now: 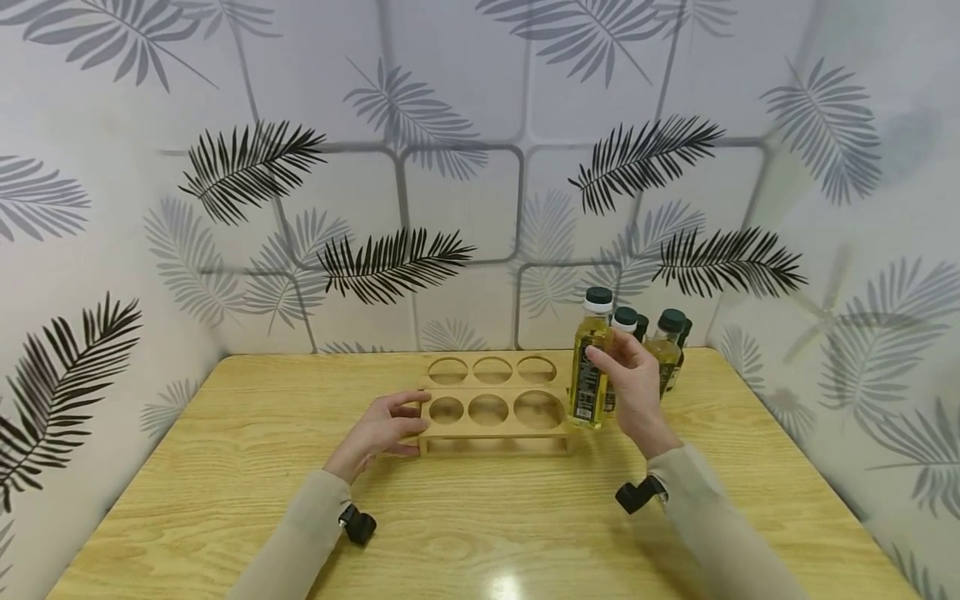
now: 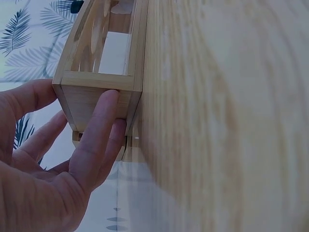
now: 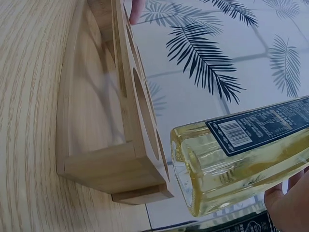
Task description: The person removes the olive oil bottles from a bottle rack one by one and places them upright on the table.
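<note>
A two-tier wooden bottle rack (image 1: 495, 432) with round holes stands at the middle of the table, its holes holding nothing. My left hand (image 1: 384, 427) rests its fingers against the rack's left end; in the left wrist view the extended fingertips (image 2: 110, 96) touch that end panel. My right hand (image 1: 633, 387) grips an oil bottle (image 1: 589, 371) of yellow liquid, with a dark label and dark green cap, just beside the rack's right end. In the right wrist view the bottle (image 3: 241, 169) is raised, its base toward the rack (image 3: 111, 166).
Several more capped bottles (image 1: 667, 346) stand close together behind my right hand at the table's back right. A wall covering with a leaf pattern (image 1: 465, 208) rises behind the wooden table (image 1: 480, 517).
</note>
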`<state>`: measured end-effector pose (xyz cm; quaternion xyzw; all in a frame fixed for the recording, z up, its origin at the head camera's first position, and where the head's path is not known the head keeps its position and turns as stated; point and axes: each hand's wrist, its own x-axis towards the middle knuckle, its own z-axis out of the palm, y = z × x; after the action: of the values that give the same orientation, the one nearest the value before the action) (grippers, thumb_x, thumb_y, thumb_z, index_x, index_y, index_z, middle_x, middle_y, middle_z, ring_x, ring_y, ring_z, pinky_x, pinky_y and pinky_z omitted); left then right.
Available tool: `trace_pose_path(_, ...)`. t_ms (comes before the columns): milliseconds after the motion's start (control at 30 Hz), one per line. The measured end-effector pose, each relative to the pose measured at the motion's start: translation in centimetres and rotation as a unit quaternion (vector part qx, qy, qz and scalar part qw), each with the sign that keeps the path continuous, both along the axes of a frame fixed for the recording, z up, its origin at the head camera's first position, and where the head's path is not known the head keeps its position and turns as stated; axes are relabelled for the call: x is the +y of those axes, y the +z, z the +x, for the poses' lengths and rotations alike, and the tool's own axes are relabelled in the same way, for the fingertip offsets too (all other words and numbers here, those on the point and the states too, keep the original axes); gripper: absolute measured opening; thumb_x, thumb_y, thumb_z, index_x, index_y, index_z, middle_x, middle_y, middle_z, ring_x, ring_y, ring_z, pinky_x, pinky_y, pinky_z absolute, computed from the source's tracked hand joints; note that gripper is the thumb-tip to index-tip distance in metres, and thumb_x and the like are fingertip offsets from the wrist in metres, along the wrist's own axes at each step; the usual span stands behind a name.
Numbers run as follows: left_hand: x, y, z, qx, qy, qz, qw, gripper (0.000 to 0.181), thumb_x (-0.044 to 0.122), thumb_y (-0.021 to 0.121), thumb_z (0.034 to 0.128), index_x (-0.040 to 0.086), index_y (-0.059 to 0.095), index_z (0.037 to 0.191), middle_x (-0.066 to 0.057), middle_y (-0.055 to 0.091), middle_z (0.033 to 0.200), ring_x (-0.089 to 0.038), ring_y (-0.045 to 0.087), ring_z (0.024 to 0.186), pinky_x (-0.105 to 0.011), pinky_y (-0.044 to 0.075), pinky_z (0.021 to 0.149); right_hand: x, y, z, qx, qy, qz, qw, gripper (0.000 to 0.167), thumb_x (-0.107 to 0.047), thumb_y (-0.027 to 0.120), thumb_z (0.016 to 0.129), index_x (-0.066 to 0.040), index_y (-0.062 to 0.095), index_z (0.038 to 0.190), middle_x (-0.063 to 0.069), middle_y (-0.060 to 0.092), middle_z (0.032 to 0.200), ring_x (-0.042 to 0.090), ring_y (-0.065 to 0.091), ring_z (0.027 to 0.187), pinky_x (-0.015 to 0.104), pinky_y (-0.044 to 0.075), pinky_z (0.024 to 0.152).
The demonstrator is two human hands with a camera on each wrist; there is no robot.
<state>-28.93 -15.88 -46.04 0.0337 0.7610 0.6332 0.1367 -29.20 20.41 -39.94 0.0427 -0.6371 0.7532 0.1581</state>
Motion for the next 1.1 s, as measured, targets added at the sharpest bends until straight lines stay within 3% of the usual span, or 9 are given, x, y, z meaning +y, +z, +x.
trace_pose_path(267, 0.0, -0.1, 0.2, -0.003, -0.002, -0.002, 1.0000, 0.052, 0.008, 0.067, 0.0928, 0.018, 0.053, 0.142, -0.021, 0.051, 0.137, -0.028, 0.061, 0.112, -0.042, 0.061, 0.075, 1.5, 0.0, 0.5, 0.024, -0.003, -0.034, 0.9991, 0.033, -0.003, 0.068, 0.090, -0.018, 0.064, 0.119, -0.009, 0.062, 0.101, 0.008, 0.056, 0.093, 0.017, 0.052, 0.080)
trace_pose_path(533, -0.2, -0.2, 0.3, -0.002, -0.001, -0.001, 1.0000, 0.051, 0.008, 0.067, 0.0931, 0.017, 0.053, 0.142, -0.023, 0.047, 0.140, -0.034, 0.056, 0.122, -0.043, 0.061, 0.077, 3.1, -0.2, 0.9, 0.047, 0.001, -0.041, 0.9980, 0.035, -0.001, 0.069, 0.089, -0.015, 0.070, 0.121, -0.011, 0.070, 0.101, 0.006, 0.062, 0.093, 0.018, 0.052, 0.083)
trace_pose_path(667, -0.2, -0.1, 0.4, -0.005, 0.002, -0.001, 1.0000, 0.051, 0.008, 0.067, 0.0930, 0.018, 0.054, 0.142, -0.022, 0.048, 0.140, -0.033, 0.058, 0.119, -0.043, 0.061, 0.076, 4.1, -0.2, 1.1, 0.057, 0.004, -0.046, 0.9973, 0.038, 0.002, 0.067, 0.090, -0.018, 0.071, 0.122, -0.012, 0.070, 0.102, 0.005, 0.062, 0.095, 0.018, 0.052, 0.083)
trace_pose_path(1100, -0.4, 0.0, 0.3, -0.002, -0.003, -0.002, 1.0000, 0.051, 0.012, 0.068, 0.0929, 0.018, 0.054, 0.142, -0.023, 0.047, 0.141, -0.033, 0.057, 0.120, -0.044, 0.061, 0.078, 6.8, -0.2, 1.8, 0.015, -0.043, -0.013, 0.9989, 0.047, -0.004, 0.070, 0.089, -0.009, 0.060, 0.135, -0.016, 0.070, 0.097, 0.001, 0.062, 0.095, 0.013, 0.048, 0.086)
